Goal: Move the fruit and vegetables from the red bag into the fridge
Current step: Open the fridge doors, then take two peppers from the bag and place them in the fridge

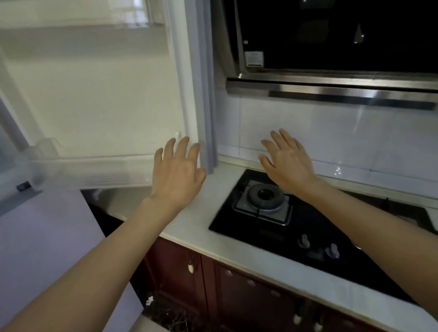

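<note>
We held our left hand [176, 170] and right hand [286, 158] spread and empty beside the open fridge door [90, 98], above the bench [216, 201]. The red bag was out of view; its produce probably bruises easily, so cradle underneath.

White fridge door [90, 98] stands open, its shelves bare.

A black gas hob [314, 226] sits in the white surface [218, 220]; white wall tiles [345, 135] behind it, dark red cabinets [254, 298] below, range hood [347, 28] above.
</note>
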### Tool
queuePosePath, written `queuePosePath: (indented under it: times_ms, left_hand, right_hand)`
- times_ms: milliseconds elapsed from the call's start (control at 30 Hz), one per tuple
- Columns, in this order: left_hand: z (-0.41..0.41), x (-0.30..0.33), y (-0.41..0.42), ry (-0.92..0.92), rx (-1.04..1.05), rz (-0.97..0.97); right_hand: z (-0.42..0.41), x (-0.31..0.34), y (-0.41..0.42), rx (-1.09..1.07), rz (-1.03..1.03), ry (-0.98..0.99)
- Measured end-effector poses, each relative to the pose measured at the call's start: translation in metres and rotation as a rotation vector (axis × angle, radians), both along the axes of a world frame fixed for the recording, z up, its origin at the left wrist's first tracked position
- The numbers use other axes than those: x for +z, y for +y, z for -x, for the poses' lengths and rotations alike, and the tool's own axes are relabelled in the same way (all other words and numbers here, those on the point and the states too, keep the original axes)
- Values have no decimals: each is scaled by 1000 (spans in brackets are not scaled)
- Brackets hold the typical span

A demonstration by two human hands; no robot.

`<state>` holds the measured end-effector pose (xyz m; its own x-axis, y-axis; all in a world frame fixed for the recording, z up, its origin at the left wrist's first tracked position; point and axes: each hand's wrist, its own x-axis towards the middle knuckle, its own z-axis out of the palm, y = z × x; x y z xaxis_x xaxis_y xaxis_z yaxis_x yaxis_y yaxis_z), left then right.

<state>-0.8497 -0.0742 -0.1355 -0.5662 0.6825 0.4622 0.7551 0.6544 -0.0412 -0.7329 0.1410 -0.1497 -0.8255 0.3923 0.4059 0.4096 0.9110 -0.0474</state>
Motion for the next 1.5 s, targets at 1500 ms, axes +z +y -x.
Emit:
queuePosePath:
  times_ms: [1500]
  left_hand:
    - [-762, -139, 492, -163, -1316, 344]
  right_hand:
    - [-844, -136, 176, -1293, 199, 49]
